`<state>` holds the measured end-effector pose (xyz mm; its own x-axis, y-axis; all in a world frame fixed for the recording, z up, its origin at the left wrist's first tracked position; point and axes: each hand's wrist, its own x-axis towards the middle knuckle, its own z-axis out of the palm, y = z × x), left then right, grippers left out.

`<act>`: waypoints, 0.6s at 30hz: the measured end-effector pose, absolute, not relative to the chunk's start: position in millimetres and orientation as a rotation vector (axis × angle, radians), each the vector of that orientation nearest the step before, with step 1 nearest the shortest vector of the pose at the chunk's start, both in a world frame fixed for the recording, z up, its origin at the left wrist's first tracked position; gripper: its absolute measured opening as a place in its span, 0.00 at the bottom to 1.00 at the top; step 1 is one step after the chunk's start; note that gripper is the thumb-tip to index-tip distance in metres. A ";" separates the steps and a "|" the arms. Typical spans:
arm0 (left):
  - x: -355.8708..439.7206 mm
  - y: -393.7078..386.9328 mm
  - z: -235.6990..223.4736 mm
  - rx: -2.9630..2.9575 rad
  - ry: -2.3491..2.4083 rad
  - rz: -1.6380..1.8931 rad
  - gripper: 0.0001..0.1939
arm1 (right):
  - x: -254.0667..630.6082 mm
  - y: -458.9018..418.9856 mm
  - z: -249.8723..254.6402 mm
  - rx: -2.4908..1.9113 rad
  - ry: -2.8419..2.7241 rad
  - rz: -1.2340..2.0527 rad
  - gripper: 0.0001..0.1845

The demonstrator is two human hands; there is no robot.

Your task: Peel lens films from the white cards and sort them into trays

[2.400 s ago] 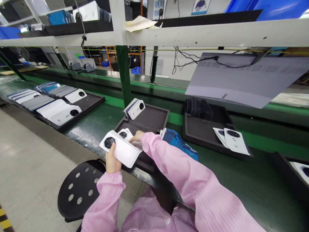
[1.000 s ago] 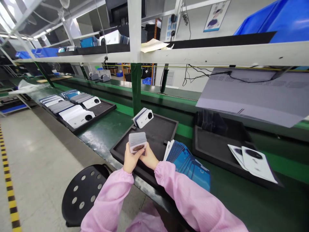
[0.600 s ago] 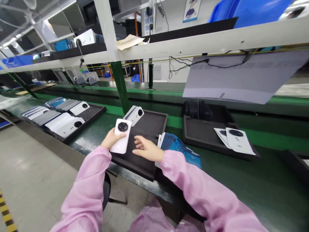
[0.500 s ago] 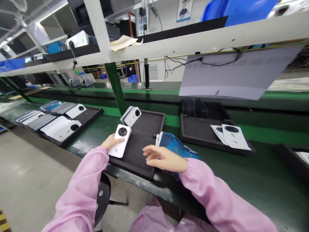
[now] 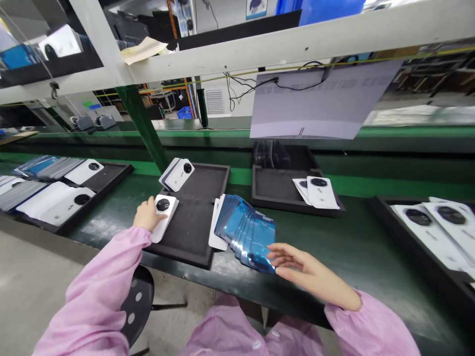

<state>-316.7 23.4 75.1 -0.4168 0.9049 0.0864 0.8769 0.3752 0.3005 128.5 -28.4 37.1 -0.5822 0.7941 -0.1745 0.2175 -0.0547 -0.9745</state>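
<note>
My left hand is closed on the edge of a small stack of white phone back panels with a dark round camera area. The stack is at the left side of a black tray. My right hand has its fingers stretched out, fingertips at the lower right corner of a fanned pile of blue film sheets. Whether they touch the sheets is hard to tell. White panels lie at the fan's left end, against the tray's right edge. More white panels lie at the tray's far left corner.
To the left, another black tray bears rows of panels and blue sheets. Behind the fan, a black tray carries white panels and dark film. A tray with large panels stands at right. A green post and hanging sheet rise behind.
My right hand has moved from the left end of the blue fan to its lower right corner, and the sheets are spread wider. My left hand still holds the panels. The view has swung right.
</note>
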 end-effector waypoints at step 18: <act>-136.1 29.1 21.8 1.864 1.875 0.882 0.37 | 81.9 3.6 -24.9 -1.294 -1.484 1.356 0.35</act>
